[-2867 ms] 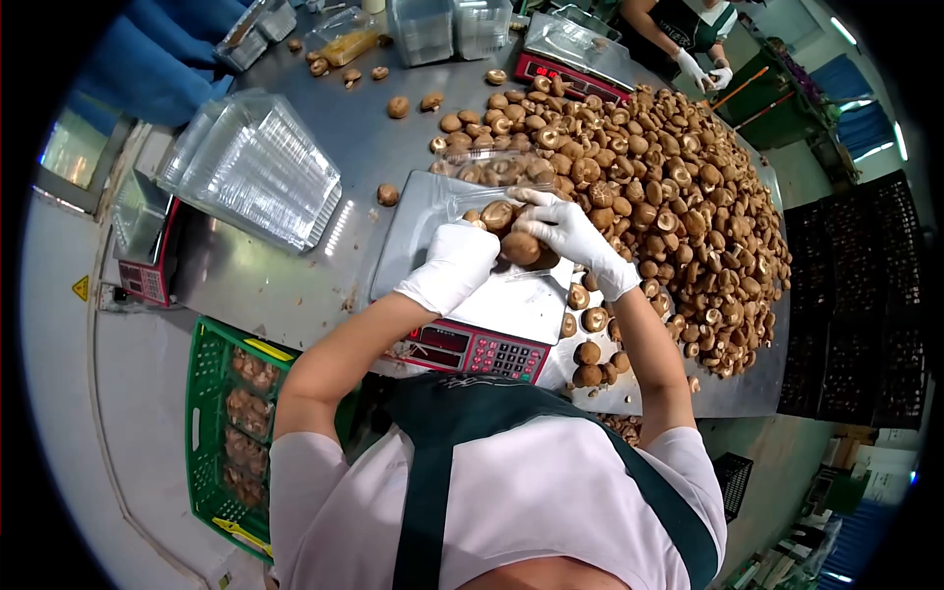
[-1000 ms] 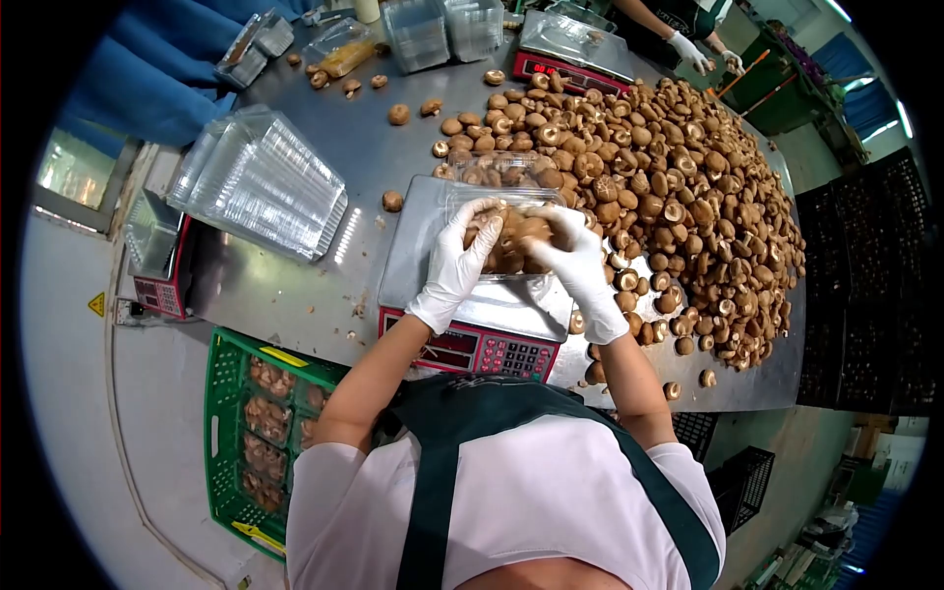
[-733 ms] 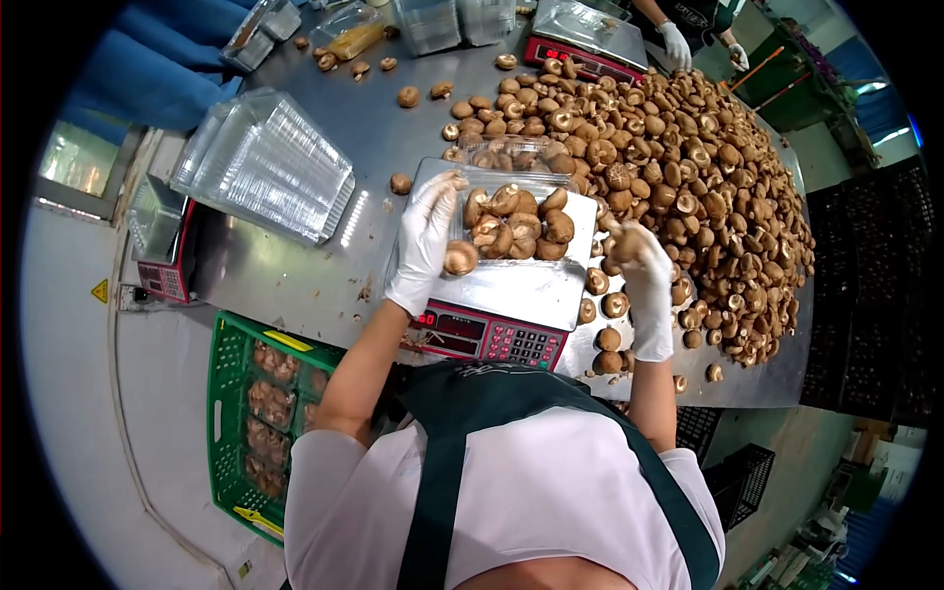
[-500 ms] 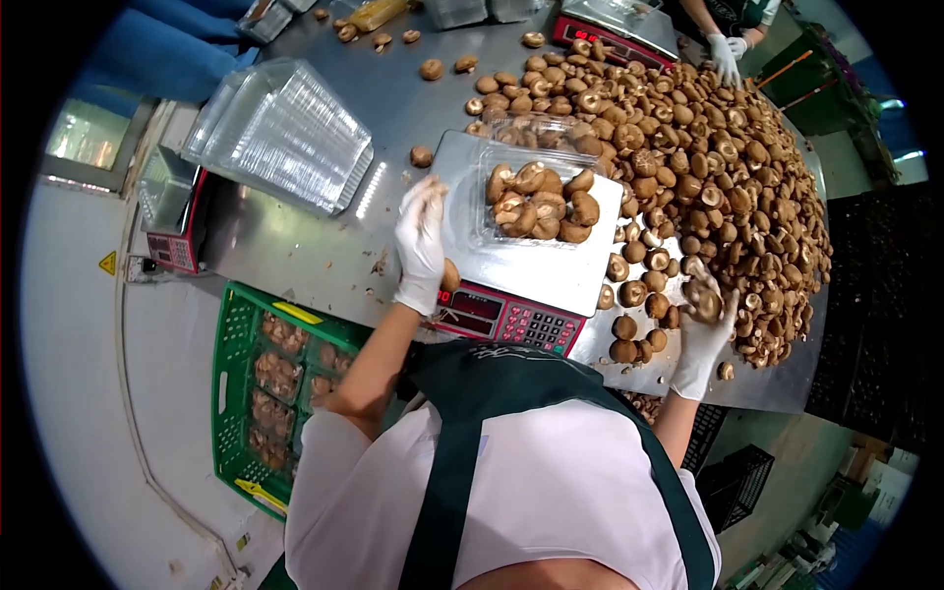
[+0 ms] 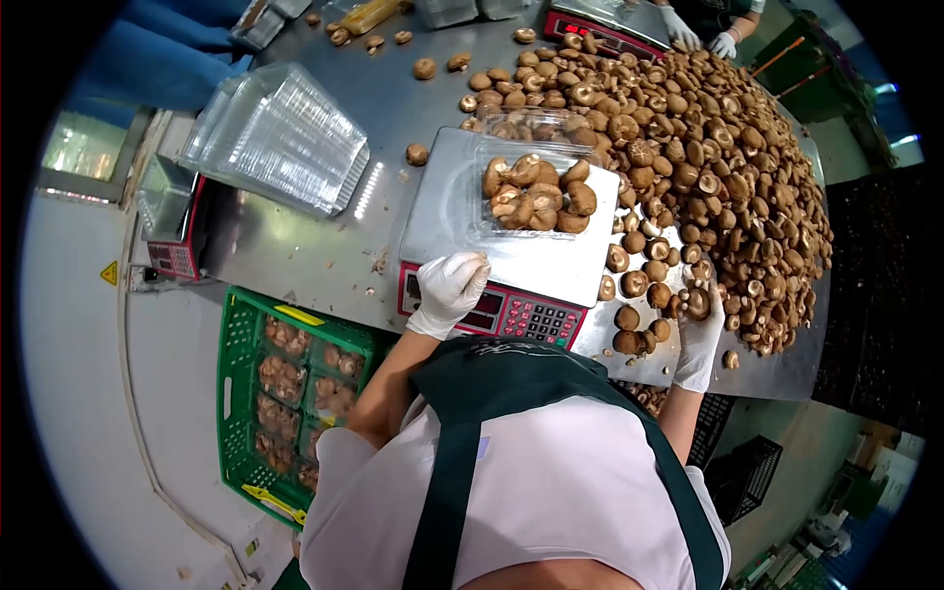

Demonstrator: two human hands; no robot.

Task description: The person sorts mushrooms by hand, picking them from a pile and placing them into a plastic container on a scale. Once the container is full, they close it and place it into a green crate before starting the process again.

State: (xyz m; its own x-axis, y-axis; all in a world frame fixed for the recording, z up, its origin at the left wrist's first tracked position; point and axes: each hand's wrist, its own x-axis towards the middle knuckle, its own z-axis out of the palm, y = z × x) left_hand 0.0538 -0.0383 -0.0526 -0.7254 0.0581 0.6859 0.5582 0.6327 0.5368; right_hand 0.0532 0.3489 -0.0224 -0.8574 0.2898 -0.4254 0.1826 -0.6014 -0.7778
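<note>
A clear plastic clamshell box (image 5: pixel 484 197) with its lid folded back holds several brown shiitake mushrooms (image 5: pixel 539 194) and sits on the steel pan (image 5: pixel 442 187) of a red digital scale (image 5: pixel 580 324). My left hand (image 5: pixel 450 291), white-gloved, is curled closed over the scale's front edge, partly covering the display; whatever it may hold is hidden. To the right, my right hand (image 5: pixel 702 339), also gloved, has its fingers around a mushroom (image 5: pixel 696 303) at the near edge of a big mushroom heap (image 5: pixel 728 187). Loose mushrooms (image 5: pixel 634 285) lie between that hand and the scale.
Stacked clear trays (image 5: pixel 285 138) stand on the metal table (image 5: pixel 265 236) at left. Below its edge is a green crate (image 5: pixel 234 393) of packed boxes. A second scale (image 5: pixel 605 35) stands at the back, near a co-worker's gloved hands (image 5: pixel 723 44). Another scale (image 5: pixel 175 251) is far left.
My left hand has moved down from the pan's left side to the scale's front edge, its fingers curling in. My right hand has shifted slightly, still with a mushroom. The co-worker's hands moved back.
</note>
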